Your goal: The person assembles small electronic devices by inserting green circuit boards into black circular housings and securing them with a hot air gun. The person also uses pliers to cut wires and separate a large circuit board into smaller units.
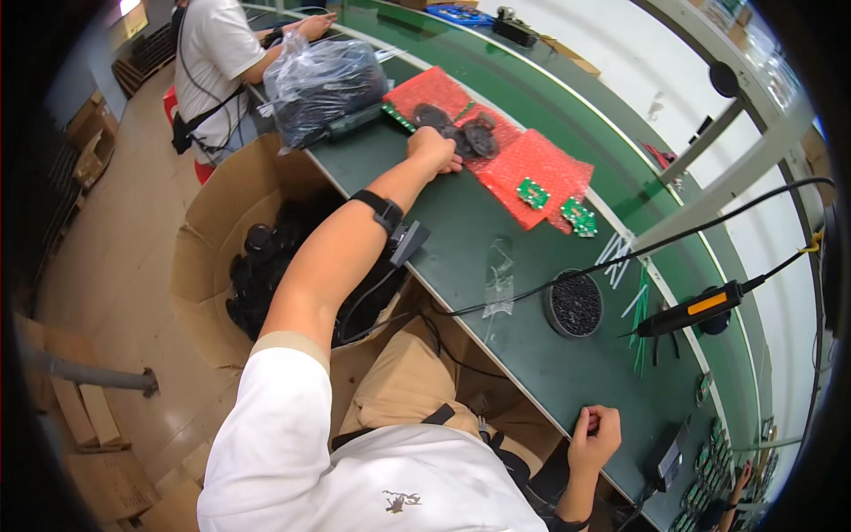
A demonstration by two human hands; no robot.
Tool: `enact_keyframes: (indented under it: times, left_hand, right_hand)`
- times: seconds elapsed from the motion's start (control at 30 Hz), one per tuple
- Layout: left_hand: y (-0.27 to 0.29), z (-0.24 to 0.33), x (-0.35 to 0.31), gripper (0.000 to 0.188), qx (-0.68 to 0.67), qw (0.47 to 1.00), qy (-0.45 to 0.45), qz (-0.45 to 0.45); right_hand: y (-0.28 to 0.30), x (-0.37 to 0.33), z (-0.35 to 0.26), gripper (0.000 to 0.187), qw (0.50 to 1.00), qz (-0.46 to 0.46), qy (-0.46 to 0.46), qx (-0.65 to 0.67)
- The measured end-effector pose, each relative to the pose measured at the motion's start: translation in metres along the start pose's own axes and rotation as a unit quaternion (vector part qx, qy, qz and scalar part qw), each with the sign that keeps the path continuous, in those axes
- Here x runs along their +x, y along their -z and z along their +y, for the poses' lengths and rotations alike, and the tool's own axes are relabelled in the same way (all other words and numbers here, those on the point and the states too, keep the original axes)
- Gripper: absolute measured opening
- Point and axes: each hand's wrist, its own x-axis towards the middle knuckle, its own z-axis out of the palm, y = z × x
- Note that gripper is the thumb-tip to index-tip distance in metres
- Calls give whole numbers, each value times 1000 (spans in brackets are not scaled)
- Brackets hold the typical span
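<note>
The left hand (434, 149) reaches to the black discs (461, 133) on the red bubble wrap (532, 160), its fingers hidden behind the knuckles so their grip cannot be told, while the right hand (595, 437) rests on the green bench (532, 355) curled into a fist, empty as far as shows.

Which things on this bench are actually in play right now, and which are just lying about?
In hand:
left hand, reaching onto the black round parts
red bubble wrap under those parts

Lying about:
right hand, fisted on the green bench
small green circuit boards
round tray of black bits
hanging electric screwdriver
clear plastic bag
</note>
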Motion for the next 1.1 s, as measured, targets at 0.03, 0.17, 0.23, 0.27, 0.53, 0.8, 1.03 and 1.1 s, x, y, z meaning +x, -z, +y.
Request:
enact_keyframes:
  times: [0.03, 0.17, 0.23, 0.27, 0.53, 0.8, 1.03, 1.1]
  left_hand:
    - [3, 4, -4, 21, 4, 999, -22, 27]
    - [27, 21, -58, 18, 314, 872, -264, 266]
    - [39, 34, -96, 17, 159, 934, -267, 176]
    - [45, 36, -116, 16, 78, 953, -262, 129]
    - [-24, -2, -304, 24, 16, 863, -74, -499]
    - [-75, 24, -156, 21, 225, 856, -466, -16]
    - [-95, 17, -61, 55, 456, 778, -424, -88]
    - [-101, 20, -59, 57, 476, 778, -398, -98]
  right_hand:
    - [-4, 0, -1, 10, 1000, 9, 5, 8]
    - [6, 1, -2, 12, 999, 5, 5, 36]
    - [7, -4, 1, 11, 1000, -3, -1, 26]
    - [8, -4, 2, 10, 1000, -9, -3, 21]
    - [15, 33, -53, 53, 866, -105, -188, 452]
    - [38, 33, -2, 39, 877, -98, -258, 394]
    - [47, 7, 24, 51, 871, -112, -288, 382]
    - [52, -1, 29, 54, 897, -130, -260, 332]
